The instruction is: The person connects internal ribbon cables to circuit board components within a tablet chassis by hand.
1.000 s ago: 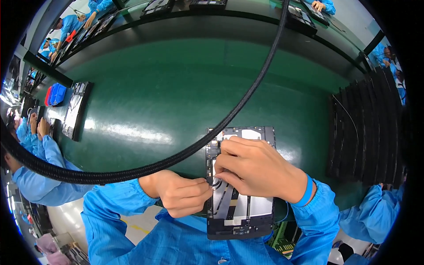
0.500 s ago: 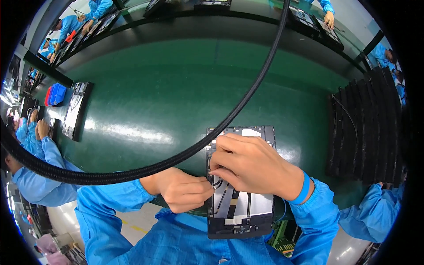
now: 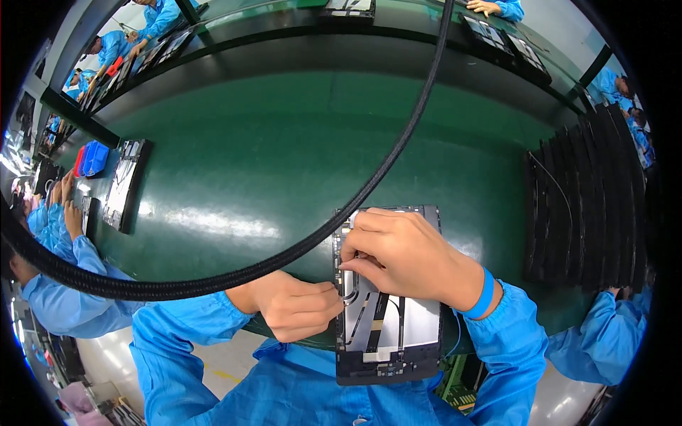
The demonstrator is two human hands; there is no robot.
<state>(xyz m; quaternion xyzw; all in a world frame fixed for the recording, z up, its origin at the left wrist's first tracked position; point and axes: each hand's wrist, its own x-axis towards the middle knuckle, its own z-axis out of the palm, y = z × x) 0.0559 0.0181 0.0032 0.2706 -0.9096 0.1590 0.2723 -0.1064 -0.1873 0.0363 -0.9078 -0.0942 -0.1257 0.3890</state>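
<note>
An opened tablet (image 3: 426, 319) lies at the near edge of the green table, its white inner panel, black flat strips and small connectors showing. My left hand (image 3: 300, 309) is closed, with its fingertips at the tablet's left edge beside a short black looped cable (image 3: 349, 297). Over the tablet's upper half, my right hand (image 3: 401, 255) has thumb and forefinger pinched near the row of parts along the left side. Whatever either hand grips is too small or hidden to make out. A blue band (image 3: 484, 297) circles my right wrist.
A thick black braided hose (image 3: 284, 266) arcs across in front of me. Stacked black trays (image 3: 582, 206) stand at the right. Another opened device (image 3: 124, 186) and blue bins (image 3: 94, 157) sit at the left, by a co-worker's hands (image 3: 72, 216). A raised shelf (image 3: 284, 44) spans the back.
My right hand has shifted slightly, its thumb and fingertips moving a little along the tablet's left side. My left hand stays put. At the back right, a co-worker's hand has moved left.
</note>
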